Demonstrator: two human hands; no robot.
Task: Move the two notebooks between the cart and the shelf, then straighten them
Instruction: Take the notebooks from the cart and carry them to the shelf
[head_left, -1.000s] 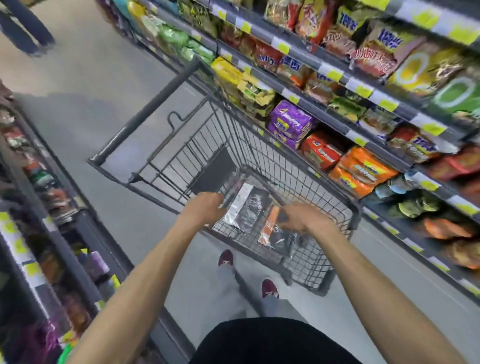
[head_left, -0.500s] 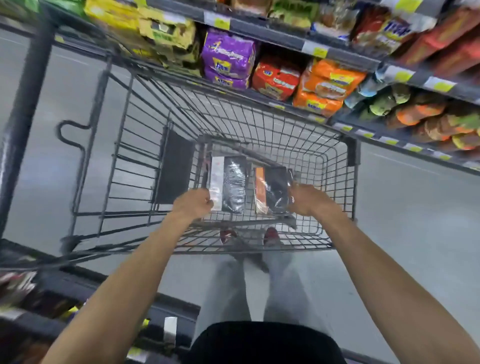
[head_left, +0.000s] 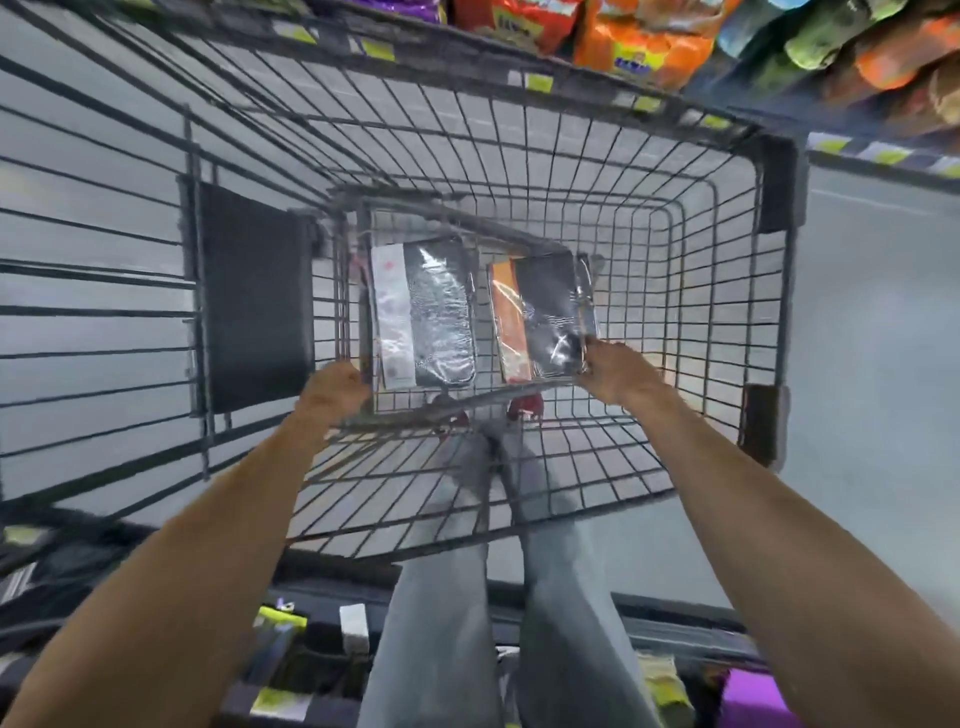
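Two plastic-wrapped notebooks lie side by side on the floor of the wire shopping cart (head_left: 727, 291). The left notebook (head_left: 423, 312) is black with a white strip along its left edge. The right notebook (head_left: 543, 317) is black with an orange strip. My left hand (head_left: 332, 395) is at the near left corner of the left notebook, its fingers curled under there and hidden. My right hand (head_left: 615, 371) pinches the near right corner of the right notebook. Both notebooks lie roughly parallel.
A dark flap (head_left: 254, 296) hangs on the cart's left side. Shelves of snack bags (head_left: 649, 41) run across the top right. Another shelf edge with yellow tags (head_left: 275, 618) is below. My legs and red shoes (head_left: 524, 405) show through the cart's wire.
The view has dropped closer over the cart. Both notebooks have been turned from tilted to parallel and upright in view. My hands have stayed at their near corners.
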